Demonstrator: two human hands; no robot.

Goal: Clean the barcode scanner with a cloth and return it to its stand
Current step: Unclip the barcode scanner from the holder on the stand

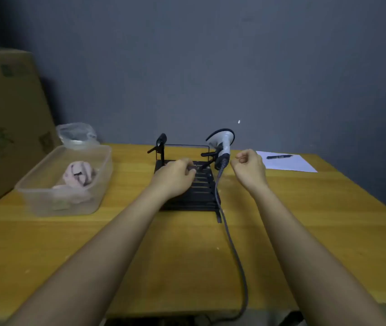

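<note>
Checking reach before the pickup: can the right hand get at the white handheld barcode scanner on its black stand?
Probably yes: the right hand hovers just beside the white handheld barcode scanner, nothing between them.

Cloth (pixel 79 175) in tub (pixel 46 198); scanner (pixel 221 143) on stand (pixel 187 198)

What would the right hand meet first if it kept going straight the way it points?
Probably the barcode scanner on its stand: the right hand is loosely curled just beside its handle, though depth is unclear.

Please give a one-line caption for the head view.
Both hands reach toward the stand holding the scanner.
</note>
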